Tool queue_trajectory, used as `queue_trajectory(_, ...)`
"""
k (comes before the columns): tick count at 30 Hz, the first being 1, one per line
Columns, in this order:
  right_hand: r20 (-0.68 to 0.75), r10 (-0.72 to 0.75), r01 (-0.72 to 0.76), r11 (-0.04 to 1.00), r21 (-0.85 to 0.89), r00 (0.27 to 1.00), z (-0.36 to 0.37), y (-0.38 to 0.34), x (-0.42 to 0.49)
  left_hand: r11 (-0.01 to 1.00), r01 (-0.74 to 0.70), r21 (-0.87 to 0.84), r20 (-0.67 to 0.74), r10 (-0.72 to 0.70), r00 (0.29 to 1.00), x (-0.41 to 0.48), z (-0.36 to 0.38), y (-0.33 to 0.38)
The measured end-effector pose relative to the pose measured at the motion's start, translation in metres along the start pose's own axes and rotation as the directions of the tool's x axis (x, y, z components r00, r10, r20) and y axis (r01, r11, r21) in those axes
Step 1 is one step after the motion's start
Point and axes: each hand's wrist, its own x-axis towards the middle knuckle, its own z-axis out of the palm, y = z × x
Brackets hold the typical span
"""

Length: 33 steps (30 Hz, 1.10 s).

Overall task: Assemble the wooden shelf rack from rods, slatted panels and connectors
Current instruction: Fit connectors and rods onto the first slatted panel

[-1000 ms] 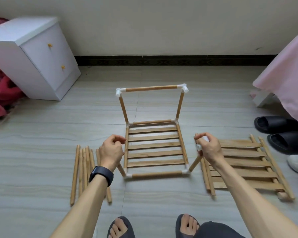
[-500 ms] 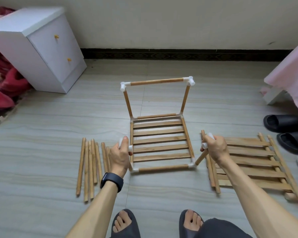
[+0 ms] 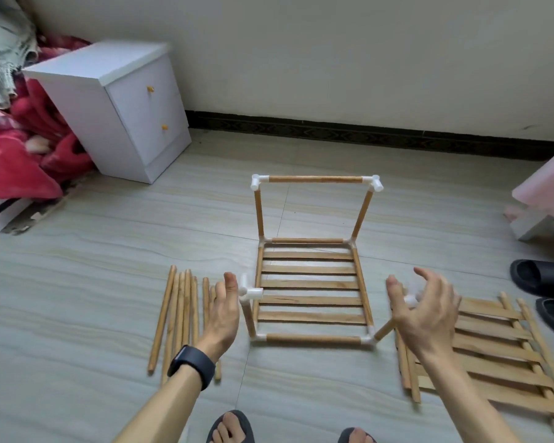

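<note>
Fingers of the left hand [image 3: 223, 314] are straight and close together, gripping nothing. The palm faces the white corner connector [image 3: 250, 292] that caps the front-left upright rod [image 3: 248, 322] and is just beside it; whether skin meets plastic cannot be told. Fingers of the right hand [image 3: 426, 314] are spread wide and loosely bent, motion-blurred, clamped on nothing. A second connector [image 3: 411, 300], also blurred, shows between thumb and fingers atop the front-right rod [image 3: 385, 329], which leans outward to the right.

The part-built rack [image 3: 311, 241] stands on the tiled floor [image 3: 109, 266] between the two hands. A slatted panel [image 3: 311, 284] lies flat inside a square of four rods joined at white corners, and at the far edge two uprights carry a top rod [image 3: 315, 179].

Surroundings:
- **Left side:** a bundle of loose rods [image 3: 179, 314] lies side by side on the floor left of the left hand. It is partly covered by the wrist, which wears a black smartwatch [image 3: 191, 366].
- **Right side:** spare slatted panels [image 3: 499, 353] are stacked flat, partly hidden by the right forearm — their near-left corner is just beside the leaning rod.
- **Far left:** a white two-drawer bedside cabinet [image 3: 125, 100] stands against the wall, with a red blanket [image 3: 16, 155] heaped beside it.
- **Right edge:** black slippers [image 3: 544, 282] lie near the spare panels, with pink fabric [image 3: 547, 190] above them.
- **Bottom edge:** two sandalled feet [image 3: 231, 426].
</note>
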Motion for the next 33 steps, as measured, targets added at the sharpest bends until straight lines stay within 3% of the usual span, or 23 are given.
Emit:
queue_trajectory(2,-0.06,-0.211,0.21,0.977,-0.032,0.976,0.009,-0.029,-0.011,0.993,0.008,0.12,-0.041,-0.003,0.999,0.004,-0.024,-0.02)
queue_trajectory(5,0.118,-0.431,0.422,0.902,0.091,0.895,0.04,-0.088,-0.035,0.933,0.156,0.324,-0.143,-0.115,0.983,0.011,-0.062,-0.062)
queue_trajectory(7,0.258,-0.548,0.537,0.835,0.121,0.795,0.066,-0.124,-0.046,0.842,0.282,0.459,-0.148,-0.241,0.959,0.013,-0.082,-0.09)
queue_trajectory(10,0.511,-0.601,0.676,0.735,0.051,0.615,0.105,-0.166,-0.049,0.65,0.389,0.653,-0.171,-0.374,0.912,0.015,-0.103,-0.119)
queue_trajectory(12,0.622,-0.568,0.732,0.682,-0.012,0.539,0.126,-0.179,-0.049,0.601,0.44,0.667,-0.209,-0.416,0.885,0.019,-0.111,-0.133)
queue_trajectory(19,0.54,-0.631,0.723,0.688,0.059,0.556,0.14,-0.165,-0.059,0.568,0.506,0.649,-0.279,-0.44,0.853,0.056,-0.127,-0.174)
queue_trajectory(26,0.531,-0.624,0.705,0.706,0.068,0.574,0.137,-0.168,-0.073,0.421,0.515,0.747,-0.334,-0.432,0.838,0.071,-0.123,-0.195)
queue_trajectory(29,0.566,-0.587,0.677,0.733,0.068,0.578,0.136,-0.169,-0.072,0.455,0.533,0.713,-0.346,-0.433,0.832,0.069,-0.124,-0.195)
queue_trajectory(33,0.625,-0.55,0.661,0.747,0.07,0.554,0.131,-0.173,-0.067,0.61,0.575,0.546,-0.321,-0.481,0.816,0.063,-0.131,-0.175)
